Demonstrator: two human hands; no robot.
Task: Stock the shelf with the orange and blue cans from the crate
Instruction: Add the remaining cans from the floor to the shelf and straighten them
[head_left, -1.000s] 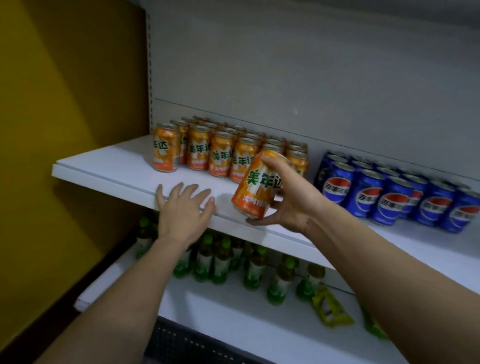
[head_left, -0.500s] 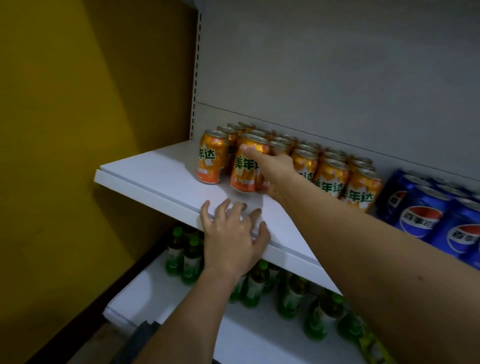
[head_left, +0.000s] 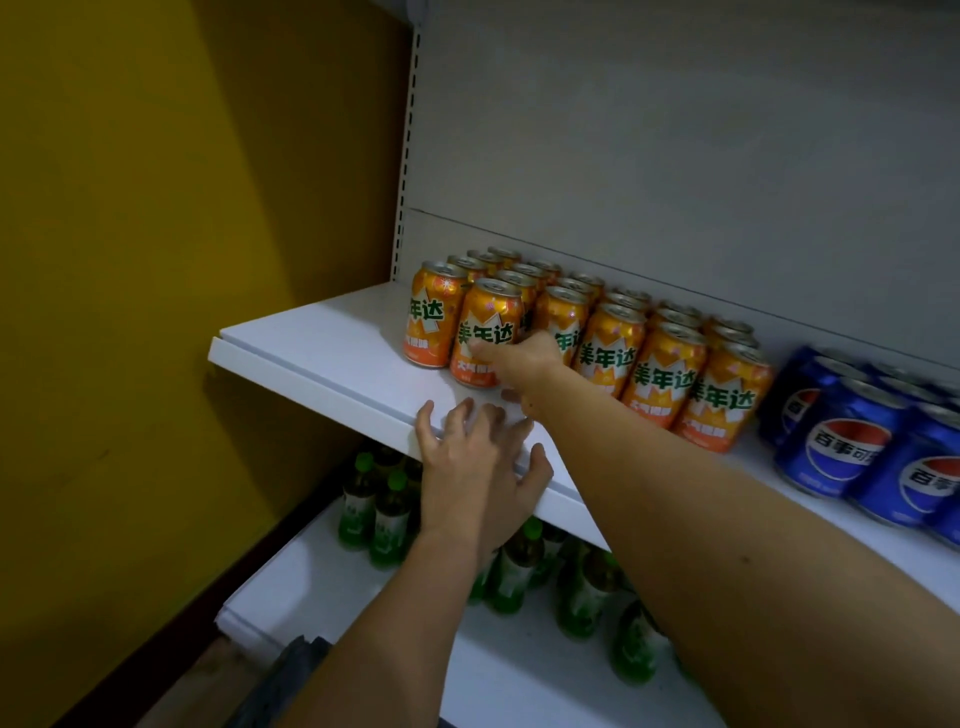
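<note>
Orange can (head_left: 485, 332) upright on shelf (head_left: 332, 353), right hand (head_left: 524, 364) gripping it

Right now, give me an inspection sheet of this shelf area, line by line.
Surface: white shelf, bare at its left end.
Job's things: orange cans in rows; blue cans to their right; front orange can standing on the shelf.
Clutter: nothing seen.
Grippers: right hand grips the front orange can; left hand rests flat on the shelf edge.
Cables: nothing seen.
Surroundings: green bottles on the lower shelf; yellow wall to the left.
</note>
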